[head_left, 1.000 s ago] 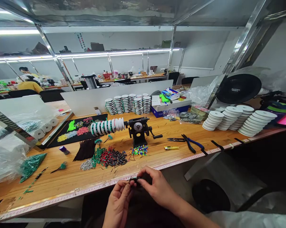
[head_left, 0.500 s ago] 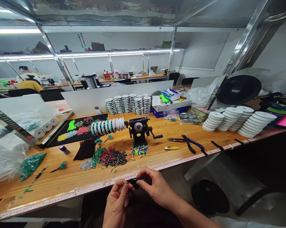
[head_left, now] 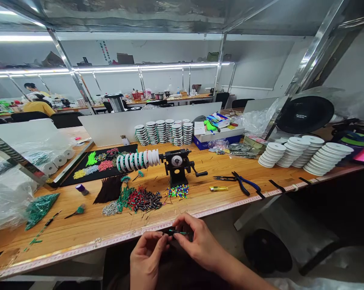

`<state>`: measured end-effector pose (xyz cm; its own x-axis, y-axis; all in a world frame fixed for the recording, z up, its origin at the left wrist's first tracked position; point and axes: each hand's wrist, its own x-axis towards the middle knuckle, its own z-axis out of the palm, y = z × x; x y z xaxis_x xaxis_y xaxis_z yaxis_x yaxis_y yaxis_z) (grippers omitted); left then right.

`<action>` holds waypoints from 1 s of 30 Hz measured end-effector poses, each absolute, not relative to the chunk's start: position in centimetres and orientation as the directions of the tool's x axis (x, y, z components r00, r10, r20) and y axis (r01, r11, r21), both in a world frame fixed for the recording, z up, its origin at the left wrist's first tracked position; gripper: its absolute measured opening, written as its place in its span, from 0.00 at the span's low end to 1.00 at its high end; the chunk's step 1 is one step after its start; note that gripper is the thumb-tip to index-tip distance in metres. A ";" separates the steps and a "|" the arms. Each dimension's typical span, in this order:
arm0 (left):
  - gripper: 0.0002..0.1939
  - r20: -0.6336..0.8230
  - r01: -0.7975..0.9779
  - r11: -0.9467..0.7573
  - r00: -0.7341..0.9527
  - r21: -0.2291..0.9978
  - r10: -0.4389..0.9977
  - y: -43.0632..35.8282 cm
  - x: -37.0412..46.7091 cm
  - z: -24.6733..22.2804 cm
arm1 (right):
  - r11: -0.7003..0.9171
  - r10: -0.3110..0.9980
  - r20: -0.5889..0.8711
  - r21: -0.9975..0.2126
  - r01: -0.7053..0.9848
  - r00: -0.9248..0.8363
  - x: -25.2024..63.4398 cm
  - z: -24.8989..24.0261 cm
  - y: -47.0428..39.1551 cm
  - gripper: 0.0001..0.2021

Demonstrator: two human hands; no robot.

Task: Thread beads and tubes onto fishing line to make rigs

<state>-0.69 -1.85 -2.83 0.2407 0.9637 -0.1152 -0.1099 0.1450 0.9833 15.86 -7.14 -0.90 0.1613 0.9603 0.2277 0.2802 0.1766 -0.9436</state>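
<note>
In front of the bench edge, my right hand [head_left: 200,241] pinches a thin green-and-black piece [head_left: 182,233] between thumb and forefinger. My left hand [head_left: 148,255] is closed in a pinch beside it, fingertips almost meeting those of the right; what it grips is too small and dark to make out. Beyond the hands lie loose piles of black-and-red tube pieces [head_left: 144,200], green pieces [head_left: 125,197], silvery bits [head_left: 110,208] and coloured beads [head_left: 178,191]. Behind them stands a black hand-cranked winder [head_left: 178,167] with a row of white spools [head_left: 138,160] on its shaft.
To the right lie pliers [head_left: 245,183], small snips [head_left: 224,178] and a yellow lighter [head_left: 218,188]. Stacks of white spools [head_left: 271,155] stand at the far right. A black mat [head_left: 75,177] holds coloured heaps at left. A person in yellow [head_left: 38,106] sits in the background.
My left fingers have shifted slightly and straightened along the pinch. More of the green-and-black piece shows between my right fingers. The bench things look unmoved.
</note>
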 end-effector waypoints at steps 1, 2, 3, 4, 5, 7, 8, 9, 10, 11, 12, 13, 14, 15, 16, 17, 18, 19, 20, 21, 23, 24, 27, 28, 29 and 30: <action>0.16 -0.087 -0.086 0.109 0.230 0.990 0.969 -1.9 -0.8 -2.9 | 0.200 0.955 0.255 -0.932 0.302 0.153 15.7 -0.8 -7.2 0.06; 0.15 -0.067 -0.071 0.085 0.222 0.994 0.973 -1.9 -1.0 -3.0 | 0.223 0.948 0.282 -0.919 0.324 0.147 15.5 -0.7 -7.2 0.06; 0.15 -0.056 -0.065 0.072 0.218 0.995 0.974 -1.8 -1.1 -3.1 | 0.240 0.943 0.302 -0.909 0.340 0.143 15.3 -0.6 -7.2 0.05; 0.15 -0.053 -0.067 0.069 0.215 0.995 0.975 -1.8 -1.2 -3.2 | 0.247 0.940 0.310 -0.906 0.345 0.141 15.1 -0.6 -7.1 0.05; 0.15 -0.055 -0.074 0.073 0.214 0.995 0.975 -1.7 -1.3 -3.3 | 0.242 0.942 0.303 -0.909 0.339 0.141 15.0 -0.5 -7.1 0.04; 0.15 -0.061 -0.090 0.082 0.213 0.993 0.975 -1.6 -1.5 -3.6 | 0.204 0.956 0.253 -0.936 0.288 0.146 14.8 -0.5 -6.9 0.03; 0.15 -0.064 -0.092 0.086 0.220 0.992 0.973 -1.5 -1.6 -3.7 | 0.178 0.965 0.218 -0.952 0.249 0.148 14.7 -0.5 -6.8 0.02; 0.15 -0.065 -0.093 0.088 0.230 0.992 0.971 -1.4 -1.7 -3.8 | 0.148 0.973 0.179 -0.968 0.203 0.146 14.6 -0.5 -6.7 0.02; 0.15 -0.067 -0.092 0.091 0.242 0.992 0.968 -1.4 -1.8 -4.0 | 0.118 0.980 0.140 -0.981 0.157 0.143 14.5 -0.6 -6.5 0.04; 0.15 -0.068 -0.090 0.094 0.251 0.992 0.966 -1.4 -1.9 -4.1 | 0.090 0.985 0.106 -0.989 0.118 0.139 14.5 -0.6 -6.4 0.05; 0.14 -0.069 -0.086 0.094 0.257 0.992 0.964 -1.4 -2.0 -4.2 | 0.070 0.987 0.081 -0.994 0.090 0.136 14.5 -0.6 -6.3 0.07; 0.13 -0.069 -0.081 0.093 0.263 0.992 0.962 -1.4 -2.1 -4.3 | 0.057 0.989 0.067 -0.996 0.073 0.136 14.5 -0.6 -6.2 0.07; 0.13 -0.066 -0.078 0.089 0.263 0.993 0.963 -1.3 -2.1 -4.4 | 0.051 0.989 0.060 -0.997 0.065 0.137 14.4 -0.6 -6.1 0.08; 0.13 -0.061 -0.074 0.083 0.263 0.994 0.963 -1.3 -2.2 -4.5 | 0.051 0.989 0.059 -0.997 0.062 0.138 14.4 -0.6 -6.1 0.08; 0.12 -0.055 -0.072 0.076 0.263 0.995 0.963 -1.3 -2.2 -4.5 | 0.052 0.988 0.060 -0.997 0.060 0.140 14.4 -0.6 -6.0 0.09; 0.12 -0.051 -0.071 0.072 0.267 0.995 0.962 -1.4 -2.2 -4.5 | 0.052 0.988 0.059 -0.997 0.054 0.141 14.4 -0.6 -6.0 0.09; 0.12 -0.049 -0.074 0.072 0.272 0.995 0.961 -1.4 -2.2 -4.4 | 0.049 0.988 0.056 -0.998 0.047 0.145 14.4 -0.6 -5.9 0.09; 0.12 -0.049 -0.082 0.074 0.280 0.994 0.959 -1.4 -2.1 -4.3 | 0.046 0.987 0.051 -0.998 0.037 0.150 14.3 -0.6 -5.9 0.09; 0.12 -0.051 -0.089 0.080 0.293 0.993 0.955 -1.5 -2.1 -4.2 | 0.043 0.986 0.046 -0.999 0.025 0.160 14.3 -0.7 -5.8 0.09; 0.11 -0.052 -0.097 0.085 0.309 0.992 0.950 -1.5 -2.0 -4.0 | 0.040 0.984 0.042 -0.999 0.013 0.173 14.2 -0.7 -5.8 0.09; 0.12 -0.042 -0.112 0.084 0.333 0.990 0.942 -1.5 -1.9 -3.8 | 0.038 0.980 0.038 -0.999 0.002 0.197 14.2 -0.7 -5.7 0.09; 0.12 -0.032 -0.118 0.075 0.336 0.990 0.941 -1.6 -1.9 -3.6 | 0.040 0.979 0.039 -0.999 -0.002 0.202 14.1 -0.7 -5.7 0.10; 0.12 0.004 -0.138 0.044 0.328 0.989 0.945 -1.6 -1.6 -3.3 | 0.049 0.980 0.041 -0.998 -0.034 0.195 14.1 -0.8 -5.5 0.10; 0.12 0.009 -0.142 0.039 0.325 0.989 0.946 -1.6 -1.6 -3.2 | 0.046 0.981 0.034 -0.997 -0.059 0.189 14.1 -0.8 -5.5 0.09; 0.12 0.013 -0.146 0.036 0.320 0.989 0.947 -1.7 -1.5 -3.2 | 0.041 0.983 0.024 -0.995 -0.088 0.185 14.0 -0.8 -5.4 0.09; 0.12 0.017 -0.154 0.032 0.305 0.987 0.952 -1.7 -1.4 -3.1 | 0.033 0.983 0.012 -0.993 -0.115 0.183 14.0 -0.9 -5.4 0.08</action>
<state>-1.43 -1.73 -3.09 0.3052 0.9521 0.0167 -0.1544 0.0322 0.9875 14.02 -5.36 -0.88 0.1828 0.9831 0.0117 -0.1151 0.0332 -0.9928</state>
